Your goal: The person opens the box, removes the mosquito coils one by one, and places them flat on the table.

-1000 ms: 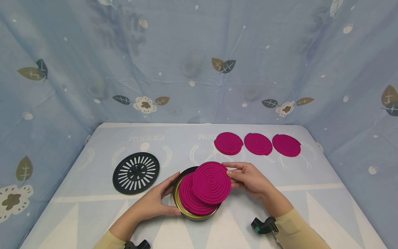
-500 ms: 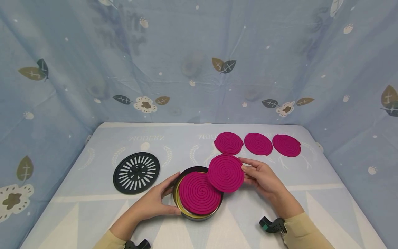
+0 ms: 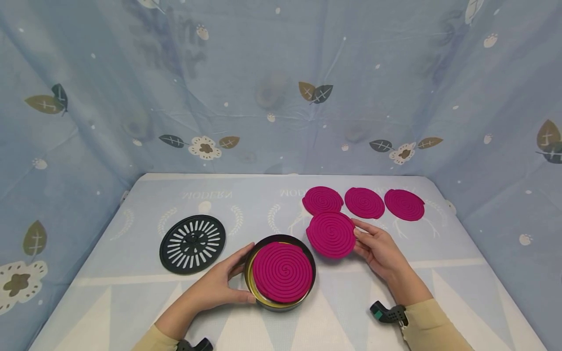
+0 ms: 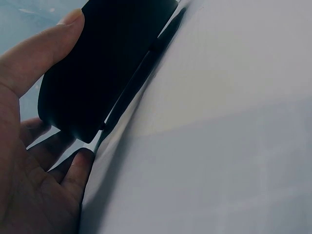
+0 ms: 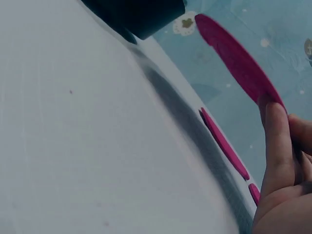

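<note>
My right hand (image 3: 377, 248) pinches the edge of a magenta mosquito coil (image 3: 331, 235). In the right wrist view that coil (image 5: 239, 63) is tilted above the table, thumb and fingers on its rim. A round dark tin (image 3: 312, 282) with a yellowish inside stands on the table, another magenta coil (image 3: 283, 272) lying in it. My left hand (image 3: 219, 282) holds the tin's left side between thumb and fingers. The left wrist view shows the tin's dark wall (image 4: 107, 63) with the thumb on one side and fingers on the other. What lies under the coil in the tin is hidden.
Three magenta coils lie in a row at the back right: a left one (image 3: 322, 199), a middle one (image 3: 364, 203) and a right one (image 3: 404, 204). A black slotted lid (image 3: 192, 243) lies left of the tin. Patterned cloth (image 3: 281, 97) hangs behind the table.
My right hand has carried its coil from over the tin to the right and back, towards the row. The coil inside the tin is now fully exposed. The left hand has stayed put.
</note>
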{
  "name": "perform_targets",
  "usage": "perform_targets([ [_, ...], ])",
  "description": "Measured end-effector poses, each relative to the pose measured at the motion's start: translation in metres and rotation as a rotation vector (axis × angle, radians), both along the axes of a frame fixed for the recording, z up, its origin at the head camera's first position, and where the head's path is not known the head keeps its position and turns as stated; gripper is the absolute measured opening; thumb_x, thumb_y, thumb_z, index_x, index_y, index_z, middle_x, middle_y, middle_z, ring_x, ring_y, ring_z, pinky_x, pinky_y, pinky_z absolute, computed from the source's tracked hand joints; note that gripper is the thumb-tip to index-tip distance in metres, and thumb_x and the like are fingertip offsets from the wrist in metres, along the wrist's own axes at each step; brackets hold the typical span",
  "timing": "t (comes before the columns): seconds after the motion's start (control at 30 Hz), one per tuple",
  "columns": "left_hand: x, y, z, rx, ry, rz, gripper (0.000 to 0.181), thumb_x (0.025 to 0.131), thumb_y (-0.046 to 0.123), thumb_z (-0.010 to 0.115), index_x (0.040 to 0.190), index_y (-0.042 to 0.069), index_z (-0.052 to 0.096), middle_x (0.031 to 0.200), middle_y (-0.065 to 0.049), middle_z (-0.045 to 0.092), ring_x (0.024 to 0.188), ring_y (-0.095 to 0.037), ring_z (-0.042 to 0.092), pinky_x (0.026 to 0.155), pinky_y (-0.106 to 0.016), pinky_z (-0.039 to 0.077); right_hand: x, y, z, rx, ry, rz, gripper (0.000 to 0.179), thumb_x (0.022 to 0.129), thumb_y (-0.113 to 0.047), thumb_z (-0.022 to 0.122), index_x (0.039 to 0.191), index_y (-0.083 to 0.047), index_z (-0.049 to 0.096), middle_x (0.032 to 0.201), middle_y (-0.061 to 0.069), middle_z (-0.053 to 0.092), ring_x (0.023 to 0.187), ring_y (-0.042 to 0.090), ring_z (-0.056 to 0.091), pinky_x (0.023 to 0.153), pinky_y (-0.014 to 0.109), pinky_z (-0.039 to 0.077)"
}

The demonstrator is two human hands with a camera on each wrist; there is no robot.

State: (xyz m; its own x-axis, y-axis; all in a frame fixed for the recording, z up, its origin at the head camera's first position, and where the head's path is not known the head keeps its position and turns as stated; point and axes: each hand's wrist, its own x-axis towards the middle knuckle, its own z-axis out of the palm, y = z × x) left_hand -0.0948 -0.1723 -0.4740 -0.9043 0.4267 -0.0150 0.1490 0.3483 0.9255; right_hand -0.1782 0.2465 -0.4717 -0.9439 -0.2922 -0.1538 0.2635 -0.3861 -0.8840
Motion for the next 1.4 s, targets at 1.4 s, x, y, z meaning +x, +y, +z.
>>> perform_targets([
  [1.4, 0.0001, 0.0014, 0.0025, -0.03, -0.005, 0.017, 0.118, 0.062, 0.039, 0.094, 0.158, 0.021, 0.028, 0.156, 0.009, 0.033, 0.141, -0.009, 0.033, 0.113, -0.029, 0.037, -0.0041, -0.0024, -0.0066, 0.388, 0.013, 0.014, 0.053, 0.1, -0.015, 0.061, 0.145, 0.005, 0.042, 0.112, 0.011, 0.067, 0.095, 0.016, 0.069, 0.084, 0.035, 0.061],
])
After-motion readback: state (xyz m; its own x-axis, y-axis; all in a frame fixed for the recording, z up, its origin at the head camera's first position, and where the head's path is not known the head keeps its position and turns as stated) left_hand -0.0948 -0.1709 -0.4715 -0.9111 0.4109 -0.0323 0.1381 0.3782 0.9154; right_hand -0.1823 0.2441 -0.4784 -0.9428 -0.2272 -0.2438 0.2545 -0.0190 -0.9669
